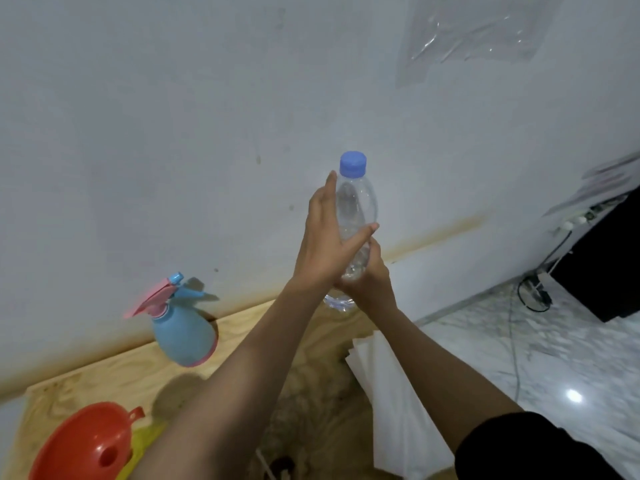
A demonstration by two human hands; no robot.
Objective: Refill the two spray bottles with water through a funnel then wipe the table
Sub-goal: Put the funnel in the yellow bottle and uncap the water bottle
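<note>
The bottom of the clear water bottle point(356, 209) is hidden behind the two hands, so how much water is inside is hard to tell. The red funnel point(86, 445) is cut off at the bottom edge of the picture, well below and to the left of the hands. Something yellow point(145, 441) peeks out from under it, but it is too hidden to name. The white paper sheets point(391, 393) lie under the right arm, and the arm covers part of them.

Both arms reach up and forward, away from the desk point(114, 372). The right hand point(372, 282) is wrapped around the lower part of the bottle and grips it. The left hand point(329, 237) is flat and open, with its fingers straight, and it presses on the side of the bottle. The bottle stands upright in the air with its blue cap point(352, 163) on, above the hands.

The blue and pink spray bottle point(185, 332) stands on the desk by the wall, below and to the left of the hands.
</note>
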